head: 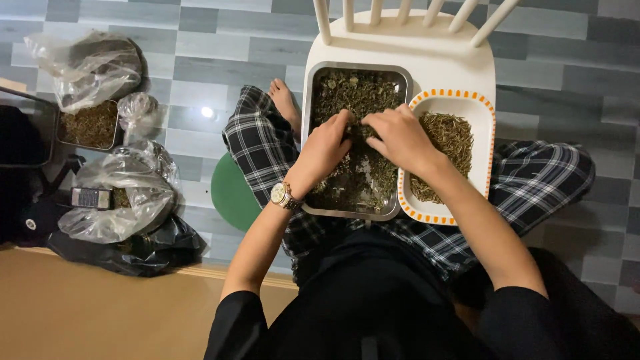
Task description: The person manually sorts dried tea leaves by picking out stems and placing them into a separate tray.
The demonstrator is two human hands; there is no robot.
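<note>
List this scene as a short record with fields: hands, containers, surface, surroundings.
left hand: on the dried herbs in the metal tray, wristwatch on wrist
right hand: fingers in the same tray; grip unclear
dish: white, orange-dotted rim, holds sorted herbs, right of tray
surface: white chair seat
surroundings: plastic bags and another herb tray on the tiled floor, left

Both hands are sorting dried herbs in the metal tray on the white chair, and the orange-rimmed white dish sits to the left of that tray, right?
Not quite. The head view shows the orange-rimmed white dish to the right of the metal tray. The rest holds: left hand and right hand are in the dried herbs, on the white chair.
</note>
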